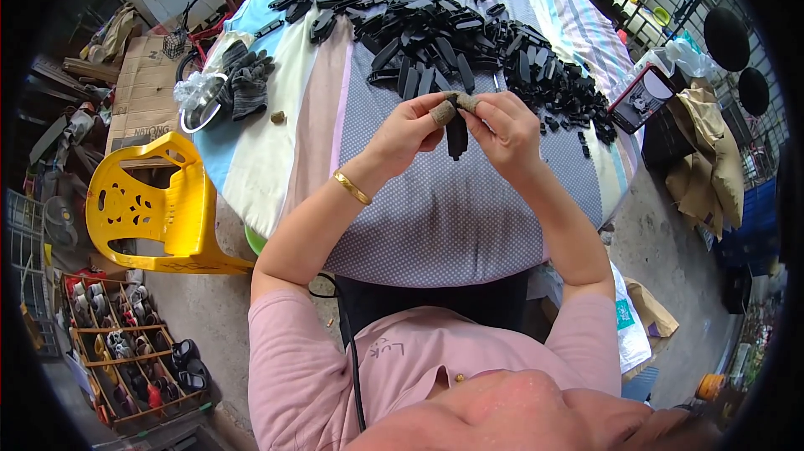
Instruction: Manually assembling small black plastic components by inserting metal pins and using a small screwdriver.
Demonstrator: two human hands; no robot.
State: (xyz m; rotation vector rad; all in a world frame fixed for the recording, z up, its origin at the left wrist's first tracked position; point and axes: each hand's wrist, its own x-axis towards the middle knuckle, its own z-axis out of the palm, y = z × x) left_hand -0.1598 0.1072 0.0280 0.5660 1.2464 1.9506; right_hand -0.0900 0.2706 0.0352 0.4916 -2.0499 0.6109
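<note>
Round table (276, 158), covered with patchwork cloth: a grey dotted panel at the near centre, cream, pink and pale blue panels to the left, striped fabric at the far right.

Heap of black plastic parts (452, 24), elongated and flat, spread across the far half of the table from the left edge to the right edge.

Yellow plastic chair (151, 204), standing on the floor just left of the table.

Wooden crate (126, 342) with compartments, lower left on the floor, filled with small mixed items too small to tell apart.

Flattened cardboard box (144, 91), behind the chair.

Metal bowl (197, 103) with crumpled clear plastic in it, on the table's left edge; dark knit gloves (247, 78) lie touching it.

Left hand (408, 131), gold bangle (352, 187) on the wrist, thumb wrapped in a brown fabric cot; fingers pinched on the upper end of a black plastic piece (456, 137).

Right hand (505, 128), fingertip likewise wrapped, also gripping the upper end of the same piece. The piece hangs upright between both hands, above the grey dotted panel, apart from the heap.
</note>
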